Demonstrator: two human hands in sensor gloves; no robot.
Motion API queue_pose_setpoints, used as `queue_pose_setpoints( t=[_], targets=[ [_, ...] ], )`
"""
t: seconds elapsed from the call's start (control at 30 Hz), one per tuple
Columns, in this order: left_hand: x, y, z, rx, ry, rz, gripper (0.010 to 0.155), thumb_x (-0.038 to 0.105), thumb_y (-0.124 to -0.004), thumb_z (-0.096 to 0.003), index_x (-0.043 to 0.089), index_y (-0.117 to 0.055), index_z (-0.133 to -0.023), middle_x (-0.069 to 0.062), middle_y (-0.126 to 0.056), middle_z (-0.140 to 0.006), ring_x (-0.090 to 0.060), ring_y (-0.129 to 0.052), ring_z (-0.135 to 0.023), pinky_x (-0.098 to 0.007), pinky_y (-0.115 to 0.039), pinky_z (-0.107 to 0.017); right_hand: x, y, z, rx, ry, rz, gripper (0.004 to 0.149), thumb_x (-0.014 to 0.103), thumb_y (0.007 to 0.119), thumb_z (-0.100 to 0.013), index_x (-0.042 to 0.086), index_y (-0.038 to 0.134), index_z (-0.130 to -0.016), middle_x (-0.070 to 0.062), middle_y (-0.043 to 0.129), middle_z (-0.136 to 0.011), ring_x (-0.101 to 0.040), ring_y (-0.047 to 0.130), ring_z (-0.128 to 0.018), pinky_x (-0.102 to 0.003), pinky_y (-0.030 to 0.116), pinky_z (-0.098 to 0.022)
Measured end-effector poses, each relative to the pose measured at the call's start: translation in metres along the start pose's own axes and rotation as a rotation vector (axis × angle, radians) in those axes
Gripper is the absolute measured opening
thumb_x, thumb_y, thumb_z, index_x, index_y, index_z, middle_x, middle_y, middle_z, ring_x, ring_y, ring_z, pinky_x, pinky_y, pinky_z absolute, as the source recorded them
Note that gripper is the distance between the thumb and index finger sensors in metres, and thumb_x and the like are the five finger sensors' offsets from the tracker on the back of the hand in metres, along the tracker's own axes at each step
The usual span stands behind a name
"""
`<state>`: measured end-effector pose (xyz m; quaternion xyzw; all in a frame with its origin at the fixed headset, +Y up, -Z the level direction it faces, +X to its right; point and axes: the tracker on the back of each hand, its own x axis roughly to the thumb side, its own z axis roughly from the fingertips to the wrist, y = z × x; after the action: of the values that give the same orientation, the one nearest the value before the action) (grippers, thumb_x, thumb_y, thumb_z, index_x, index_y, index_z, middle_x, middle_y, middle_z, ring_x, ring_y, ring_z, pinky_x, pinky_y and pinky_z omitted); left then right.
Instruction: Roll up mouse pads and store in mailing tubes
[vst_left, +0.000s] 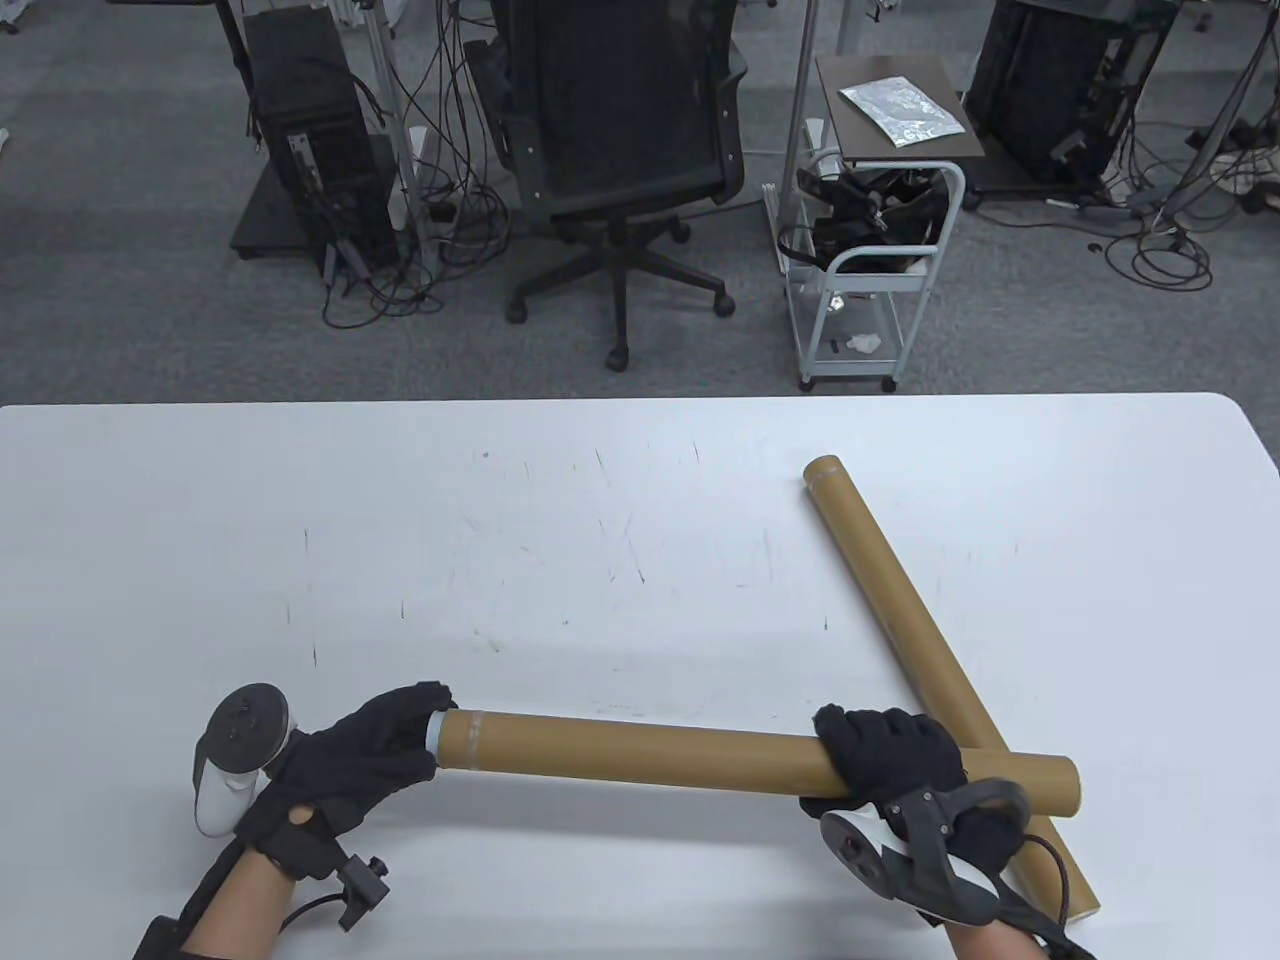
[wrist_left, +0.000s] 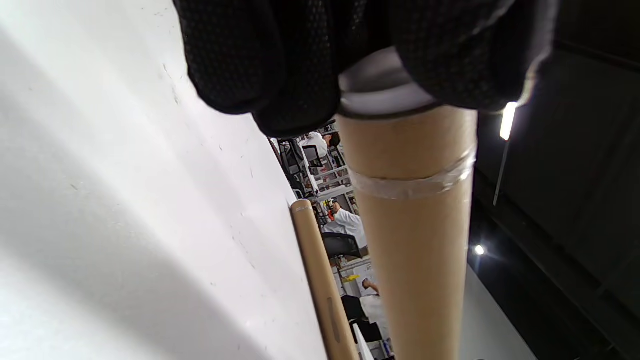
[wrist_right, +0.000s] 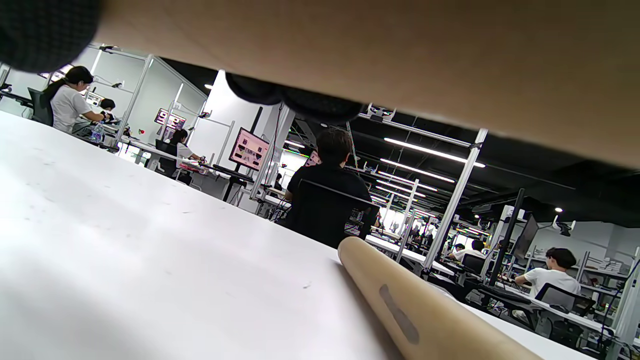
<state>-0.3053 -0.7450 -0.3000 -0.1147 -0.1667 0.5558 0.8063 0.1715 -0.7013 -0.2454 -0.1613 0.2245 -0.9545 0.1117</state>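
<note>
Right hand (vst_left: 900, 765) clamps the held tube (vst_left: 640, 755) above the desk (vst_left: 600, 520); left hand (vst_left: 375, 750) pinches its white cap (vst_left: 436, 735). Steady the tube, work the cap squarely. Second tube (vst_left: 900, 610) lies underneath; no mouse pad visible.

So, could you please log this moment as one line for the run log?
left hand: fingers on white end cap | right hand: grips held tube | second tube: on table, under held tube

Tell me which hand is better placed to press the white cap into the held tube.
Left. The left hand already grips the white end cap at the held mailing tube end, while the right hand holds the tube body, far from that cap.
</note>
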Motion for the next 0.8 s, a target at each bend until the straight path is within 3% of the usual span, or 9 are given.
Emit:
queue_pose_setpoints(
  t=[0.1, 0.3, 0.37, 0.43, 0.47, 0.57, 0.7, 0.8],
  targets=[
    [0.003, -0.002, 0.0, 0.007, 0.012, -0.104, 0.067, 0.05, -0.087, -0.0322, 0.046, -0.067, -0.096, 0.011, -0.084, -0.097, -0.009, -0.098, -0.074, -0.023, -0.088, -0.056, 0.0, 0.002, 0.001, 0.005, -0.009, 0.016, 0.071, 0.069, 0.074, -0.032, 0.031, 0.066, -0.092, 0.005, 0.084, -0.081, -0.017, 0.088, -0.067, -0.041, 0.073, -0.062],
    [0.007, -0.008, 0.002, 0.065, 0.006, -0.107, 0.065, 0.049, -0.083, -0.0378, 0.043, -0.065, -0.099, 0.008, -0.081, -0.101, -0.011, -0.095, -0.081, -0.024, -0.086, -0.059, -0.001, 0.002, 0.0, 0.011, 0.01, 0.012, 0.071, 0.069, 0.075, -0.032, 0.031, 0.066, -0.092, 0.005, 0.084, -0.081, -0.017, 0.089, -0.067, -0.042, 0.073, -0.061],
    [0.011, -0.017, 0.001, 0.042, -0.011, -0.117, 0.067, 0.046, -0.078, -0.0437, 0.041, -0.053, -0.105, 0.004, -0.069, -0.11, -0.015, -0.085, -0.093, -0.027, -0.081, -0.066, -0.001, 0.003, -0.001, 0.009, 0.025, 0.017, 0.071, 0.069, 0.074, -0.033, 0.03, 0.066, -0.092, 0.005, 0.084, -0.081, -0.018, 0.089, -0.066, -0.042, 0.073, -0.061],
    [0.018, -0.032, 0.0, -0.035, -0.037, -0.125, 0.079, 0.047, -0.076, -0.0449, 0.036, -0.032, -0.109, -0.003, -0.04, -0.119, -0.022, -0.063, -0.107, -0.034, -0.071, -0.076, -0.001, 0.003, -0.001, 0.009, 0.044, 0.02, 0.071, 0.069, 0.075, -0.033, 0.03, 0.067, -0.092, 0.004, 0.085, -0.08, -0.018, 0.089, -0.066, -0.042, 0.074, -0.06],
    [0.022, -0.038, 0.001, -0.019, -0.026, -0.16, 0.08, 0.041, -0.076, -0.0473, 0.034, -0.024, -0.108, -0.004, -0.03, -0.118, -0.023, -0.056, -0.109, -0.035, -0.068, -0.077, -0.002, 0.003, -0.001, 0.011, 0.048, 0.02, 0.071, 0.069, 0.075, -0.033, 0.03, 0.067, -0.092, 0.004, 0.084, -0.08, -0.018, 0.089, -0.066, -0.042, 0.074, -0.06],
    [0.025, -0.035, 0.004, 0.018, -0.043, -0.35, 0.08, 0.044, -0.076, -0.0467, 0.035, -0.025, -0.108, 0.001, -0.036, -0.119, -0.018, -0.06, -0.11, -0.034, -0.069, -0.078, -0.003, 0.002, 0.0, 0.017, 0.052, 0.023, 0.071, 0.069, 0.075, -0.033, 0.03, 0.066, -0.092, 0.005, 0.084, -0.081, -0.018, 0.089, -0.067, -0.042, 0.073, -0.061],
    [0.017, -0.032, 0.004, 0.036, -0.008, -0.364, 0.085, 0.058, -0.074, -0.0428, 0.045, -0.021, -0.107, 0.007, -0.034, -0.122, -0.02, -0.051, -0.113, -0.037, -0.06, -0.083, -0.009, 0.001, -0.011, 0.046, 0.086, -0.007, 0.071, 0.068, 0.076, -0.032, 0.031, 0.066, -0.092, 0.005, 0.084, -0.082, -0.018, 0.088, -0.068, -0.043, 0.073, -0.062],
    [0.007, -0.032, 0.002, 0.016, 0.041, -0.43, 0.079, 0.061, -0.072, -0.0412, 0.044, -0.034, -0.108, 0.007, -0.04, -0.12, -0.021, -0.051, -0.112, -0.038, -0.057, -0.084, -0.038, 0.006, -0.019, 0.121, 0.197, -0.01, 0.071, 0.068, 0.074, -0.033, 0.03, 0.067, -0.093, 0.005, 0.085, -0.081, -0.018, 0.09, -0.067, -0.043, 0.075, -0.06]
  ],
)
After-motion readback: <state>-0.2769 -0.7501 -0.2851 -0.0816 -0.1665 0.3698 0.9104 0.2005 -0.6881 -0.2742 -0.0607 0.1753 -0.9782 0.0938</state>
